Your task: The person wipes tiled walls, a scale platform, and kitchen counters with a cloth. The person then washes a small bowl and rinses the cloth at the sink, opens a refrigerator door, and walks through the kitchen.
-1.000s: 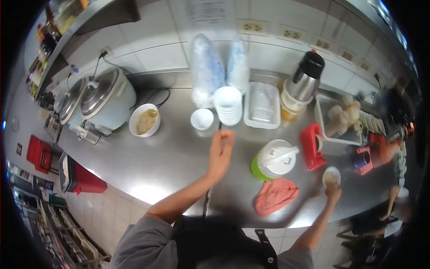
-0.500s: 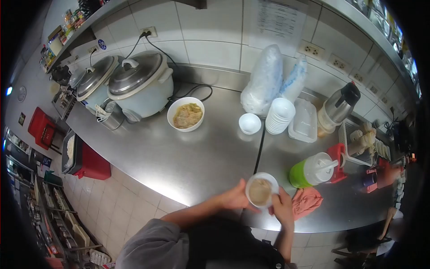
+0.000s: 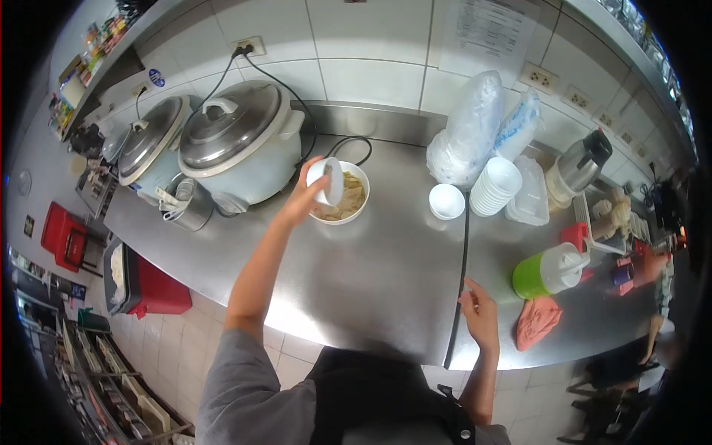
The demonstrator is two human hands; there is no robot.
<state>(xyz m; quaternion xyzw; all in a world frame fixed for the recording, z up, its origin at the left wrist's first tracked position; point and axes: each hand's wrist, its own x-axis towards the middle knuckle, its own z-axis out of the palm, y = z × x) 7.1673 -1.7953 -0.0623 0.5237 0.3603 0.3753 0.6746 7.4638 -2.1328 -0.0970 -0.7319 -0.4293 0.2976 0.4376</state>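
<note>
small cup, toward eleven o'clock, tilts over the white bowl, pinched between the left hand's thumb and fingers, apparently to tip its contents in. that calls for a steady wrist. the right hand, at two o'clock, looks empty, fingers loosely apart.

You cannot read any word or number here. On the white printed paper sheet on the tiled wall, the lines are too small for you, and the marks on the round blue sticker are also not clear.
</note>
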